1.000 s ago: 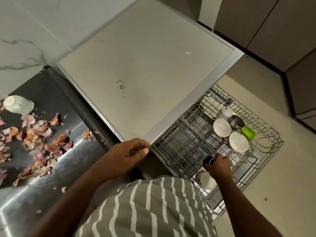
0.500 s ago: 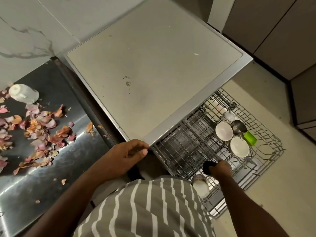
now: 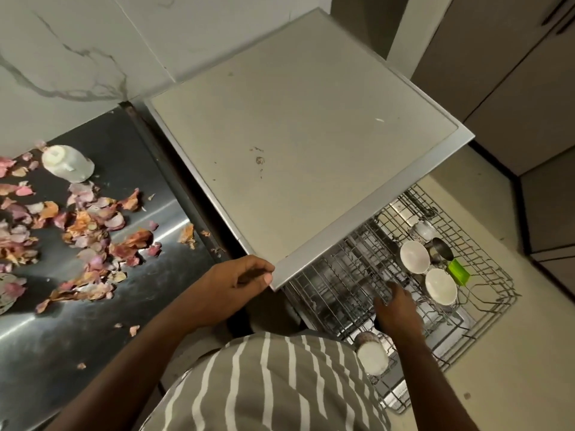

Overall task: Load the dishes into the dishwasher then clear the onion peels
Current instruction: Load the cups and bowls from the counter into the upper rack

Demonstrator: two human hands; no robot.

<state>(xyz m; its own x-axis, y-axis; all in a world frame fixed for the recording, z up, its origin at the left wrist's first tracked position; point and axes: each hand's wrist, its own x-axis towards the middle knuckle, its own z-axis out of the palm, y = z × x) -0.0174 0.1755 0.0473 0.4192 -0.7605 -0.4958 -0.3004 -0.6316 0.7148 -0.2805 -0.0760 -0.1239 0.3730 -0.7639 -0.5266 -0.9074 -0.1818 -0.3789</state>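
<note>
The dishwasher's wire rack (image 3: 485,281) is pulled out over the floor at the lower right. It holds two white bowls (image 3: 413,256) (image 3: 440,286), a steel cup (image 3: 441,248), a patterned cup (image 3: 423,230), a green item (image 3: 458,270) and a white-bottomed cup (image 3: 370,356) near my body. My right hand (image 3: 396,309) is down in the rack and grips a small dark item that it mostly hides. My left hand (image 3: 236,281) rests against the corner of the dishwasher's beige top (image 3: 295,150), fingers loosely curled. Onion peels (image 3: 93,231) lie scattered on the steel counter (image 3: 93,331) at the left.
A white plastic bottle (image 3: 67,163) lies on its side among the peels at the counter's back. A marble wall runs behind the counter. Cabinet doors (image 3: 513,73) stand at the right beyond the tiled floor (image 3: 513,353).
My right hand has moved left and farther into the rack with the dark item, away from the white-bottomed cup. My left hand has stayed at the corner. The view has tilted.
</note>
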